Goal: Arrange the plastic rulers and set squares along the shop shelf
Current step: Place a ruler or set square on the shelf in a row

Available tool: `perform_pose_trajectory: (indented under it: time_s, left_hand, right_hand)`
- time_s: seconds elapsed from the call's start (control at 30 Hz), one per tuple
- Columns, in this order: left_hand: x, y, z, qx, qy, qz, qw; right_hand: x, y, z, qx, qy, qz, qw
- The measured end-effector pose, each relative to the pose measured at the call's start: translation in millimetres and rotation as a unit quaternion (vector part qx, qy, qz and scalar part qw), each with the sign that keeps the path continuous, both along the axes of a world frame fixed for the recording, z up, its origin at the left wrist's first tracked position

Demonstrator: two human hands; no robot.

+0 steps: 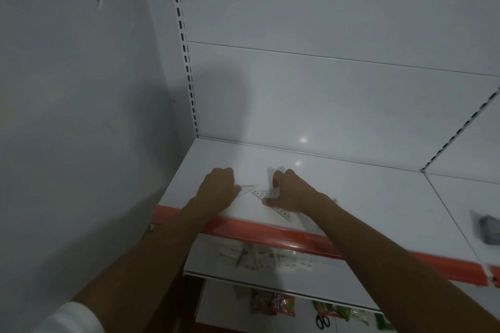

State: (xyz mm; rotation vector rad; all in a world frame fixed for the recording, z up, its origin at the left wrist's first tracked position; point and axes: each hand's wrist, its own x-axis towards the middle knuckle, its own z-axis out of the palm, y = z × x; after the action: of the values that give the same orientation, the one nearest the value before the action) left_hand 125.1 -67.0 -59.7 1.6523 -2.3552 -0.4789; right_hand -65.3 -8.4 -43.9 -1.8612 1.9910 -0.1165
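Your two hands reached over the red front edge (270, 235) of the white shop shelf (365, 192), near its left end beside the wall. Your left hand (217, 185) lay knuckles up with its fingers curled, and a clear set square (247, 188) stuck out from under it toward the right, flat on the shelf; whether those fingers actually pinched it, I could not tell. Your right hand (290, 193) had its fingers curled around a clear plastic piece (272, 174) that rose a little at the far side, while its thumb pressed on the transparent rulers (263, 193) with printed numbers lying between your hands. Another clear set square (284, 215) lay just under your right wrist, its corner close to the red edge. Far right on the shelf sat a blurred grey object (489, 227). On the lower shelves were packets (273, 303) and a pair of scissors (322, 321).
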Motion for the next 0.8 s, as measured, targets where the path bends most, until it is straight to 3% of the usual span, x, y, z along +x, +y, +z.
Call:
perform_pose_trajectory:
  time_s: [0.5,0.6,0.8]
  left_hand:
    - [-0.4,-1.8,-2.0,0.132,0.181,0.038,0.974]
    - [-14.0,6.4,-2.6,0.115,0.159,-0.002,0.980]
    - [-24.5,6.7,-7.1,0.074,0.157,0.049,0.984]
  right_hand:
    - [0.8,2.5,-2.7,-0.028,-0.019,-0.018,0.999]
    - [2.7,2.6,-5.6,-0.035,-0.012,-0.010,0.999]
    - [-1.6,2.6,-4.5,-0.035,-0.020,-0.010,0.999]
